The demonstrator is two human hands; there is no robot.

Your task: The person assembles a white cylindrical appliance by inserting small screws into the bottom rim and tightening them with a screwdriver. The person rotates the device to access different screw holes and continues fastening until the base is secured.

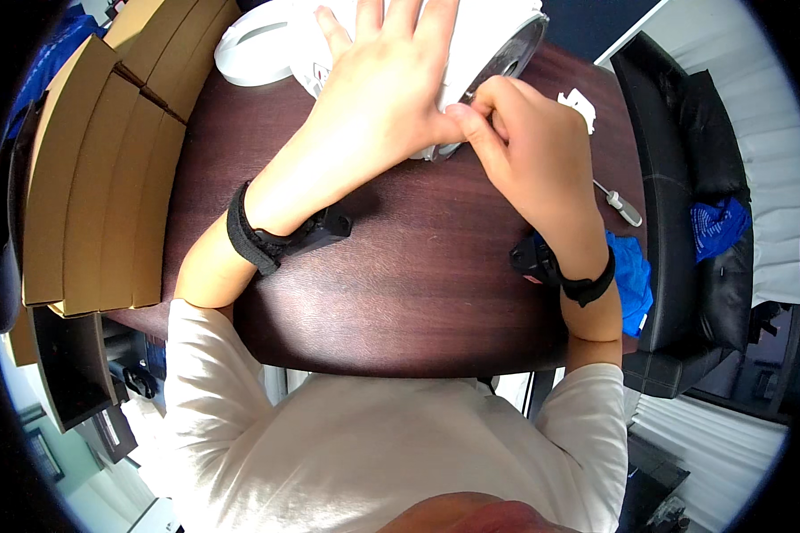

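Your left hand (378,93) lies flat on the white device (480,40) at the far edge of the table (400,284), palm down, fingers spread and pointing away from you; it presses on the housing rather than gripping it. Your right hand (524,147) is drawn together just beside it, thumb and forefinger pinched at the lower rim of the device; something small and thin shows at the fingertips, but whether you hold a tool or a screw there cannot be told. The two hands touch, the right thumb against the edge of the left palm.

The device is a rounded white shell with a dark circular rim on its right side; most of it is hidden under your left hand and cut off by the top of the view. A separate white ring (253,49) lies to its left, touching or just beside it; which, I cannot tell.

Both wrists carry black straps, each with a small black unit; the left one (324,226) rests on the table.

A screwdriver (620,204) with a pale handle lies near the right table edge, well apart from your hands; a small white part (580,107) lies beyond it. Flat cardboard boxes (98,178) are stacked along the left side; a blue cloth (631,275) hangs at the right edge, next to a black chair (693,178).
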